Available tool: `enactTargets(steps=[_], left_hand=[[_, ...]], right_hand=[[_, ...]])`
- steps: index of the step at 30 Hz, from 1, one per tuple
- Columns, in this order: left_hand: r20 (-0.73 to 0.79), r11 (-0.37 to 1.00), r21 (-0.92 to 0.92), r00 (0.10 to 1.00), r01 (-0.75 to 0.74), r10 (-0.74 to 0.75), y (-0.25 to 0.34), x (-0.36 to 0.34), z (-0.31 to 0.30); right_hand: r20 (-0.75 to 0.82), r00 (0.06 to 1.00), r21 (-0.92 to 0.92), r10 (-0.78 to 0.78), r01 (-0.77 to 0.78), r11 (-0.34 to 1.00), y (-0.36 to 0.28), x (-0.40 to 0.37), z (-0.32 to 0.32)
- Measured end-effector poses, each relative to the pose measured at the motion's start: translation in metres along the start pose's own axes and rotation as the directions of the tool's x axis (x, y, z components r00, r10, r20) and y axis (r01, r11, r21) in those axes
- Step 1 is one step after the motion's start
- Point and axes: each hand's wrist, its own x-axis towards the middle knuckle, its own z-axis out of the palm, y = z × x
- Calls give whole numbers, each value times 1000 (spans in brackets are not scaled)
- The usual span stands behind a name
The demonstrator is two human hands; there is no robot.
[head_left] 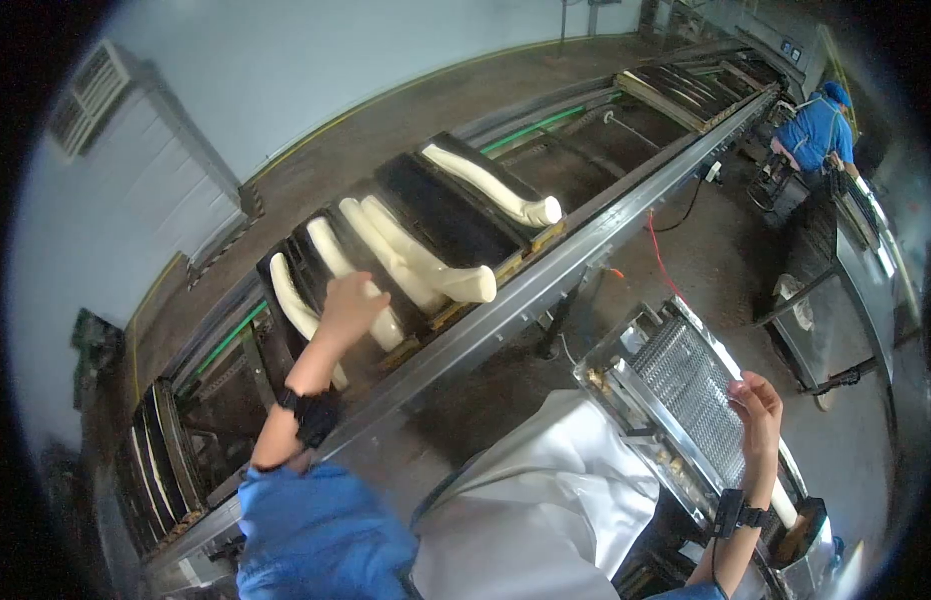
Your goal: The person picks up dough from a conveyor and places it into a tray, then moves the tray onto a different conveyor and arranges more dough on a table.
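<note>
My left hand (353,308) reaches over the dark trays on the conveyor, its fingers curled on a long pale dough strip (332,249). Another dough strip (291,293) lies to its left, and thicker strips (391,245) rest to its right, one end overhanging the tray. Farther right, a single strip (489,186) lies on a dark tray (451,210). At the right, my right hand (759,405) pinches near the upper end of a pale strip (783,500) beside the metal mesh belt (692,385).
The conveyor's metal rail (586,232) runs diagonally from lower left to upper right. More trays (701,90) stand far along it. A person in blue (818,132) sits at the upper right near a metal table (836,270). A red cord hangs near the mesh belt.
</note>
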Motion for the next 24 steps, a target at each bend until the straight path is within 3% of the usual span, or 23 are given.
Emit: enactTargets(steps=[2, 4, 5, 6, 7, 8, 10, 11, 12, 14, 15, 16, 17, 18, 20, 21, 23, 24], left_hand=[[-59, 999, -17, 997, -49, 48, 14, -24, -11], [-175, 938, 27, 922, -346, 345, 38, -48, -14], [-182, 937, 25, 920, -348, 347, 40, -53, -7], [-105, 917, -120, 923, -381, 370, 43, -53, 2], [-34, 879, -264, 914, -398, 404, 44, -53, 10], [-39, 877, -263, 913, -402, 407, 43, -53, 16], [34, 864, -43, 863, -502, 504, 41, -53, 25], [96, 917, 95, 920, -388, 380, 41, -51, 23], [97, 915, 100, 919, -391, 382, 33, -45, 20], [20, 931, -48, 932, -361, 362, 19, -35, 3], [-22, 976, -207, 998, -66, 63, 24, -25, -19], [-11, 900, -369, 968, 230, -251, 41, -13, -48], [-186, 935, -350, 975, 54, -126, -11, 36, -64], [-290, 795, -598, 952, -98, -101, 5, 32, -96], [-549, 631, -643, 836, -434, 15, 26, 30, -136], [-552, 636, -641, 834, -429, 7, 36, 18, -143], [-585, 693, -480, 785, -537, 203, 53, -8, -144], [-521, 699, -506, 825, -505, 219, 40, -9, -134]], right_hand=[[22, 1000, -25, 19, -18, 1000, 27, 10, -19], [47, 993, -196, -107, 114, 974, 77, 26, -45], [47, 992, -196, -115, 122, 973, 92, 25, -51], [2, 987, -667, -161, 121, 735, 107, 24, -56], [-16, 974, -953, -225, 53, 298, 111, 21, -57], [-18, 973, -952, -230, 54, 301, 115, 17, -58], [-8, 998, -998, -59, -4, 70, 117, 5, -52], [-67, 998, -995, 9, -68, 67, 107, -2, -42], [-69, 998, -995, 11, -69, 72, 110, -4, -41], [-166, 962, -970, -215, -120, 212, 113, -13, -35], [-178, 977, -962, -114, -148, 228, 103, -14, -34], [-182, 977, -959, -110, -152, 237, 107, -11, -35], [-186, 980, -965, -68, -169, 200, 113, -6, -43], [-188, 982, -971, -34, -181, 155, 116, -4, -46], [-192, 981, -971, -22, -186, 147, 120, 4, -40], [-189, 981, -972, -34, -182, 150, 129, 12, -41], [-179, 983, -973, -49, -169, 158, 138, 19, -34], [-160, 981, -981, -108, -145, 131, 141, 21, -28]])
